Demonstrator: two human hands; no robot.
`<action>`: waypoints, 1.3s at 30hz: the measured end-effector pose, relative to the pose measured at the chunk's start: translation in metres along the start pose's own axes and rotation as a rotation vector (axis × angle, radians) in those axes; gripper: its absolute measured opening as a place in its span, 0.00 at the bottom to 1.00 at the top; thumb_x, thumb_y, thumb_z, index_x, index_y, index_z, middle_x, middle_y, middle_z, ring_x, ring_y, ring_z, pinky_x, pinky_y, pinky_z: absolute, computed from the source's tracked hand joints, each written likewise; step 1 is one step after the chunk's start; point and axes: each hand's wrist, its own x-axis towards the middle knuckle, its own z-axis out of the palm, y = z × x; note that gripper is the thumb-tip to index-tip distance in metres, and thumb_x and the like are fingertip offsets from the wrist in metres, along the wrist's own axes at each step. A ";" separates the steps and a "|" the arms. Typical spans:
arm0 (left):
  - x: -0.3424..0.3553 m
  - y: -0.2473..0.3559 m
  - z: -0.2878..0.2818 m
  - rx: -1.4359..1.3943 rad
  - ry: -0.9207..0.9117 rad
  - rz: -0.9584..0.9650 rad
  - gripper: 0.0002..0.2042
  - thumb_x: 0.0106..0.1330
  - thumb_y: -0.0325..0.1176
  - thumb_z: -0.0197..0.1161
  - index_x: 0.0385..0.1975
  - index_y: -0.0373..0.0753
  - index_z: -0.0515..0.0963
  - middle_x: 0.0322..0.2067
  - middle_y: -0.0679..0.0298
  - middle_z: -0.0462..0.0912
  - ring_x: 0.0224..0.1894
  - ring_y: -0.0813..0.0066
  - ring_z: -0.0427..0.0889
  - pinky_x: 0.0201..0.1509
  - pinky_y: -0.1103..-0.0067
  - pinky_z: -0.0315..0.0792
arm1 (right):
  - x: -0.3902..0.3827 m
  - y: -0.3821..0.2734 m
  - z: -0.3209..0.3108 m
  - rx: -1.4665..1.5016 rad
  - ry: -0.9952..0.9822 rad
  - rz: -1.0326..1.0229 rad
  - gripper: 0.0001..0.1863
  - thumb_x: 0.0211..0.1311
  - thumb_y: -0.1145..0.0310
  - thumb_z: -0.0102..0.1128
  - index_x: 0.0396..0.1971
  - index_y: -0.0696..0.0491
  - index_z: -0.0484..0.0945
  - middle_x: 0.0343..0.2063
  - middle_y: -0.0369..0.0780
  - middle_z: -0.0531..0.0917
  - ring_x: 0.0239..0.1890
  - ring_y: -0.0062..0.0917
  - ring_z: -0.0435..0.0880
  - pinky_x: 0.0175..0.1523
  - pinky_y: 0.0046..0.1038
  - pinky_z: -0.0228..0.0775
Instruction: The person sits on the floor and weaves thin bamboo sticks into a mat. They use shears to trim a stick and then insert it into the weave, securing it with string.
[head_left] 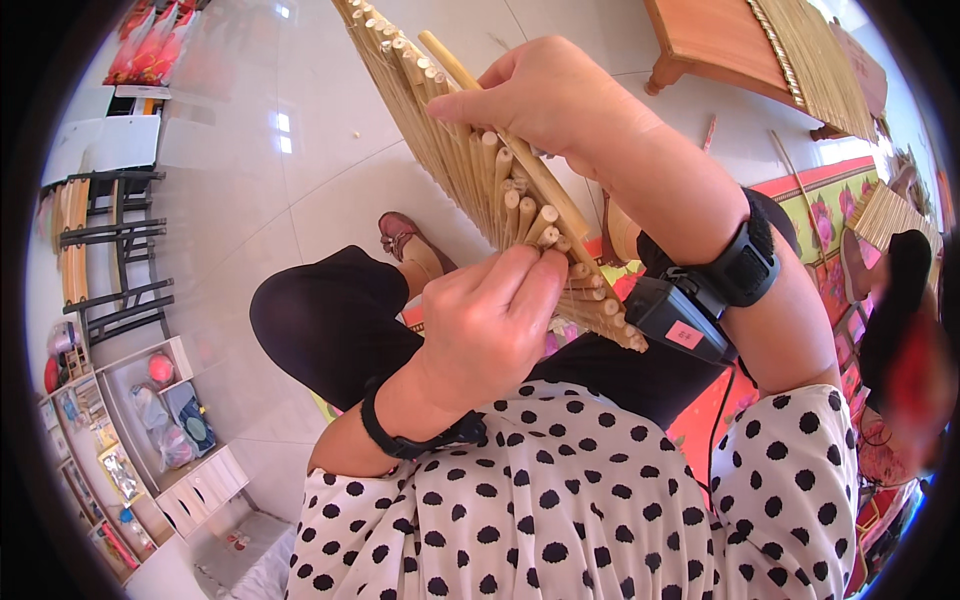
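A mat of pale yellow reed stalks [450, 150], bound side by side with thin thread, stands on edge before me, its cut ends facing up. One thicker stalk [548, 188] lies slantwise along these ends. My right hand [540, 95] grips this stalk from the far right side, thumb over the top, other fingers largely out of sight behind. Lower down, my left hand [490, 315] pinches at the stalk ends near the mat's near part. Its fingertips press together there, and exactly which end they hold is partly covered. Both wrists wear black straps.
A wooden bench [715, 45] with another reed mat [815, 65] over it stands at the far right. A patterned red mat [700, 425] lies under my legs. Folded black-framed stools [118, 250] and a white shelf [200, 480] line the left. Another person sits at the right edge.
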 end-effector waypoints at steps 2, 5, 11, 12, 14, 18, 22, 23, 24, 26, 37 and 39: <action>-0.001 0.001 0.000 -0.020 -0.006 -0.039 0.09 0.49 0.17 0.67 0.30 0.33 0.77 0.24 0.59 0.76 0.18 0.64 0.75 0.20 0.75 0.67 | -0.003 -0.004 -0.003 -0.028 -0.020 0.012 0.22 0.46 0.52 0.75 0.25 0.59 0.84 0.17 0.36 0.78 0.17 0.18 0.70 0.23 0.24 0.60; -0.005 -0.004 0.008 -0.167 0.040 -0.122 0.09 0.51 0.18 0.67 0.30 0.33 0.77 0.25 0.58 0.78 0.21 0.63 0.78 0.23 0.76 0.70 | 0.003 0.002 0.000 0.036 0.035 0.001 0.22 0.46 0.53 0.76 0.25 0.60 0.84 0.18 0.36 0.78 0.17 0.18 0.70 0.23 0.23 0.60; -0.010 -0.008 0.016 -0.304 0.148 -0.183 0.08 0.54 0.20 0.68 0.31 0.35 0.77 0.27 0.59 0.80 0.24 0.62 0.81 0.26 0.75 0.73 | -0.002 0.014 -0.006 0.321 -0.068 0.001 0.22 0.50 0.55 0.75 0.28 0.61 0.82 0.20 0.35 0.79 0.18 0.17 0.74 0.22 0.21 0.63; -0.010 -0.008 0.016 -0.313 0.181 -0.183 0.07 0.54 0.22 0.68 0.31 0.36 0.77 0.27 0.60 0.79 0.23 0.62 0.80 0.25 0.74 0.73 | -0.005 0.016 -0.006 0.352 -0.060 0.030 0.21 0.51 0.55 0.74 0.28 0.60 0.81 0.20 0.35 0.78 0.18 0.16 0.73 0.22 0.21 0.63; -0.011 -0.007 0.018 -0.356 0.215 -0.192 0.08 0.55 0.22 0.68 0.32 0.36 0.77 0.27 0.60 0.79 0.24 0.61 0.80 0.25 0.73 0.73 | -0.010 0.020 -0.006 0.416 -0.041 0.086 0.21 0.53 0.55 0.74 0.29 0.59 0.80 0.21 0.34 0.77 0.17 0.14 0.71 0.21 0.19 0.63; -0.010 -0.007 0.020 -0.383 0.256 -0.152 0.08 0.56 0.21 0.68 0.33 0.36 0.77 0.27 0.60 0.79 0.25 0.61 0.81 0.27 0.73 0.73 | -0.019 0.031 -0.005 0.721 -0.029 0.171 0.16 0.53 0.61 0.74 0.26 0.56 0.78 0.19 0.33 0.74 0.17 0.15 0.65 0.21 0.21 0.55; -0.014 -0.007 0.019 -0.385 0.246 -0.162 0.07 0.57 0.21 0.67 0.33 0.36 0.77 0.27 0.59 0.79 0.26 0.60 0.81 0.28 0.73 0.73 | -0.029 0.035 0.002 0.841 -0.112 0.223 0.14 0.56 0.62 0.72 0.29 0.55 0.77 0.20 0.32 0.73 0.17 0.14 0.62 0.21 0.21 0.54; -0.015 -0.008 0.019 -0.384 0.254 -0.162 0.07 0.57 0.21 0.67 0.33 0.35 0.77 0.27 0.58 0.79 0.26 0.60 0.80 0.28 0.73 0.73 | -0.030 0.038 0.004 0.872 -0.136 0.221 0.14 0.57 0.62 0.72 0.30 0.54 0.77 0.21 0.31 0.73 0.16 0.13 0.62 0.21 0.21 0.53; -0.017 -0.009 0.018 -0.384 0.260 -0.160 0.06 0.57 0.22 0.67 0.33 0.35 0.77 0.27 0.58 0.79 0.26 0.59 0.80 0.28 0.73 0.73 | -0.032 0.039 0.005 0.879 -0.133 0.241 0.13 0.57 0.62 0.71 0.31 0.54 0.77 0.21 0.31 0.73 0.16 0.13 0.62 0.21 0.20 0.53; -0.022 -0.013 0.017 -0.429 0.288 -0.178 0.06 0.56 0.20 0.67 0.32 0.34 0.78 0.25 0.58 0.78 0.25 0.64 0.80 0.27 0.76 0.72 | -0.042 0.041 0.009 0.893 -0.129 0.281 0.13 0.59 0.62 0.70 0.33 0.53 0.77 0.22 0.31 0.73 0.16 0.12 0.62 0.20 0.18 0.53; -0.035 -0.004 -0.005 -0.100 0.241 -0.113 0.06 0.57 0.20 0.65 0.31 0.35 0.75 0.24 0.59 0.75 0.21 0.61 0.77 0.22 0.73 0.69 | -0.076 0.053 0.024 0.926 -0.395 0.107 0.13 0.58 0.66 0.69 0.38 0.54 0.75 0.23 0.31 0.76 0.19 0.10 0.72 0.22 0.14 0.58; -0.038 0.000 -0.007 -0.028 0.226 -0.117 0.07 0.56 0.20 0.65 0.31 0.35 0.75 0.24 0.60 0.75 0.21 0.61 0.78 0.22 0.73 0.69 | -0.079 0.055 0.022 0.885 -0.433 0.093 0.11 0.55 0.70 0.67 0.35 0.53 0.75 0.22 0.31 0.76 0.19 0.11 0.72 0.23 0.14 0.58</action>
